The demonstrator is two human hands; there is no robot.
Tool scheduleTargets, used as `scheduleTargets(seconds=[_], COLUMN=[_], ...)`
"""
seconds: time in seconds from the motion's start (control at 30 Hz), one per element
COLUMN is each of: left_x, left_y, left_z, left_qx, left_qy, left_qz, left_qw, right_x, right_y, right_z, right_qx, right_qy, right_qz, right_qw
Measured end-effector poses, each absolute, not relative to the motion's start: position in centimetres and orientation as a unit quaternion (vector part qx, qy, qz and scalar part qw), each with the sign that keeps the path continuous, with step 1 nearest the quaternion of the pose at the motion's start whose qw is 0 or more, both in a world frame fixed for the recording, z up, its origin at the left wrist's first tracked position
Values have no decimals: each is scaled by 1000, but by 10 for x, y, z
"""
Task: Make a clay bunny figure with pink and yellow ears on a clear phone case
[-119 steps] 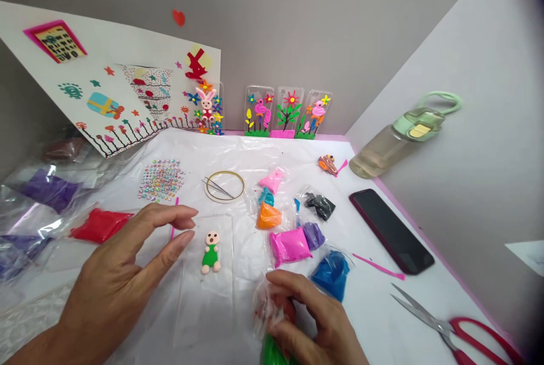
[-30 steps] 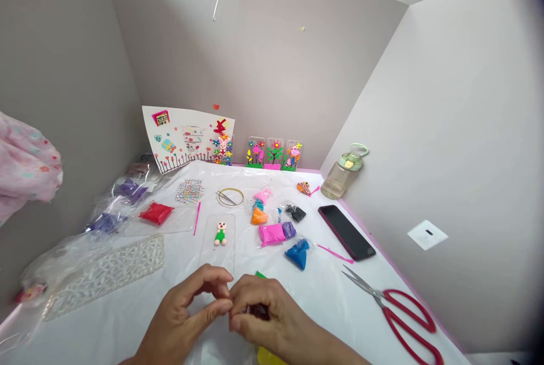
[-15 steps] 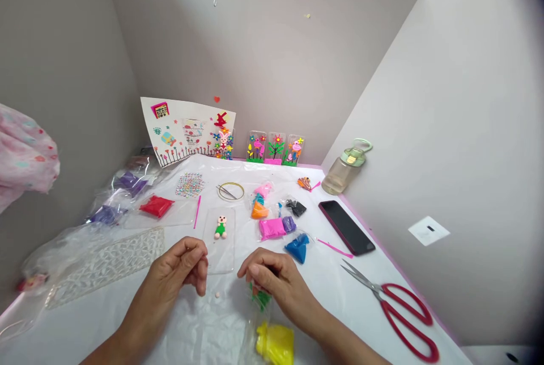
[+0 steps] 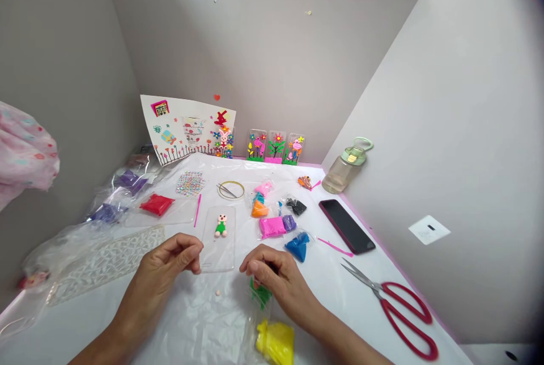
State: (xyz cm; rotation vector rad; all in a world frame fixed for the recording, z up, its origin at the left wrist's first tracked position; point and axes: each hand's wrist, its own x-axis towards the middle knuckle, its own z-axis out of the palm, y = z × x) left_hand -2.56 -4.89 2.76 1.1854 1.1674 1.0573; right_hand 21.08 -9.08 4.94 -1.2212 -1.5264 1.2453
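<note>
A clear phone case [image 4: 221, 254] lies on the white-covered table, with a small clay bear [image 4: 221, 226] in a green outfit on it. My left hand [image 4: 172, 263] is closed, thumb against the curled fingers, by the case's lower left corner. Whether it touches the case or pinches anything is hidden. To the right of the case, my right hand [image 4: 274, 274] is also closed, its fingers bent inward; I cannot make out what they hold, if anything. Between the hands rests a tiny pale pink clay ball [image 4: 218, 293]. Under my right fingers is a bag of green clay [image 4: 260, 295].
Bagged yellow clay [image 4: 276, 342] sits near the front edge. Blue clay [image 4: 298, 247], pink clay [image 4: 272, 228] and red clay [image 4: 157, 204] lie farther back. Scissors [image 4: 378, 288], a phone [image 4: 346, 226] and a bottle [image 4: 344, 169] line the right side. A lattice strip [image 4: 110, 266] lies left.
My left hand has shifted slightly left and its fingers have drawn together more. My right hand has barely moved. The bear, the case and the pink ball stay in place.
</note>
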Motion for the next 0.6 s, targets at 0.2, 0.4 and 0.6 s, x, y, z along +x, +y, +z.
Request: scheduleTargets(seconds=[0.2, 0.4, 0.6], left_x=[-23, -18, -15], left_y=[-52, -54, -54], left_z=[31, 28, 30], left_qx=[525, 528, 501], left_qy=[497, 488, 467], left_qz=[422, 380, 405], left_qw=[547, 582, 605], right_x=[211, 208, 209], right_y=[-91, -92, -92], right_z=[50, 54, 53], right_qx=[-482, -507, -544], right_qy=[-604, -626, -643], right_qz=[498, 469, 411], right_qw=[393, 360, 350])
